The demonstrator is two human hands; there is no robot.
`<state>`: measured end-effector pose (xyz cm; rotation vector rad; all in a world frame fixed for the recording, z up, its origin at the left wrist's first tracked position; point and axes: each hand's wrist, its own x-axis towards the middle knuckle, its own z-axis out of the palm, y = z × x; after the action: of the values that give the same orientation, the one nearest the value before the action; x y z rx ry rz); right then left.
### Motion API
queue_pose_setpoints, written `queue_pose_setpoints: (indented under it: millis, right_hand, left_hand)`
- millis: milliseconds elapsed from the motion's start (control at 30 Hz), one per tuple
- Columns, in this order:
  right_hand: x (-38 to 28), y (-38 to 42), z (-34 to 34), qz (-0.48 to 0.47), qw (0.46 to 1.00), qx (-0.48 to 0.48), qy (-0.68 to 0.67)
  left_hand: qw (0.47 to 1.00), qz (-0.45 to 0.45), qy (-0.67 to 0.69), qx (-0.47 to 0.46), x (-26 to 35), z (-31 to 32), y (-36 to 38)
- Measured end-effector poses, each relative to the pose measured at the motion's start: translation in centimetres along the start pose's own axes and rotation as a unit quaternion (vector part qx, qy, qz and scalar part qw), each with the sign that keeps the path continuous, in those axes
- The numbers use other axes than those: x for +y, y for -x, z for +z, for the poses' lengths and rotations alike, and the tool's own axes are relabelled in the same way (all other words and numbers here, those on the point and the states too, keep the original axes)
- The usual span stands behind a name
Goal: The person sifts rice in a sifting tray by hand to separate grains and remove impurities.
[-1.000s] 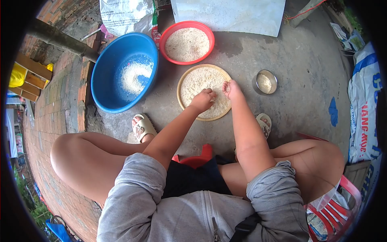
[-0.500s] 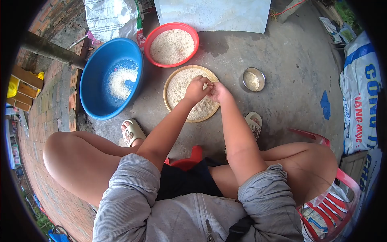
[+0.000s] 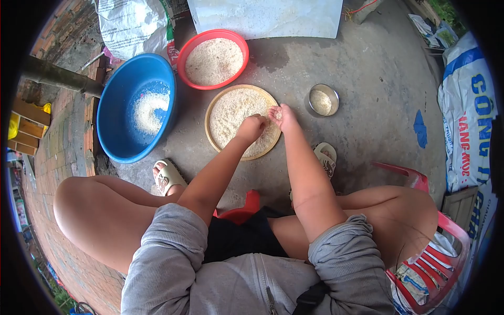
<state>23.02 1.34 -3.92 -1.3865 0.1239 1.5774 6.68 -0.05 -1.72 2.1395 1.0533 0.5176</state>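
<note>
By the round tan tray [image 3: 207,126], right hand [image 3: 285,118], fingers open, could tilt, spilling pale grains [image 3: 279,115]; left hand [image 3: 250,128], fingers curled, contents unclear.

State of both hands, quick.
Left hand: fingers curled closed over the grain in the round tray; any contents hidden.
Right hand: open, palm up, what look like a few grains in it.
</note>
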Motion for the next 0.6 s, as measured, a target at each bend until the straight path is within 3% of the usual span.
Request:
queue_pose_setpoints:
  millis: [100,200,367,433,500,567,600]
  right_hand:
    - [0.4,-0.5,0.4,0.015,1.000,-0.018,-0.016]
    - [0.7,-0.6,1.0,0.086,0.989,-0.093,-0.078]
    - [-1.6,-1.1,0.4,0.072,0.994,-0.028,-0.080]
    - [-3.5,-0.2,0.4,0.005,0.994,0.042,-0.098]
    - [-6.6,1.1,0.1,-0.091,0.980,0.132,-0.116]
    - [-9.1,-0.3,-1.6,-0.182,0.944,0.275,-0.014]
    - [-10.3,0.0,-2.6,-0.201,0.940,0.261,0.092]
  left_hand:
    - [0.994,-0.022,0.080,0.067,1.6,-1.9,-1.7]
    - [0.998,0.014,0.040,0.043,3.1,-2.4,-2.8]
    - [0.985,0.079,0.009,0.153,3.4,-3.1,-3.4]
    - [0.980,-0.072,0.072,0.170,2.2,-3.9,-3.6]
    - [0.977,-0.110,0.071,0.167,0.5,-5.3,-3.3]
    - [0.966,-0.192,0.078,0.155,-1.1,-6.6,-2.8]
    - [0.966,-0.192,0.078,0.155,-2.1,-6.9,-2.5]
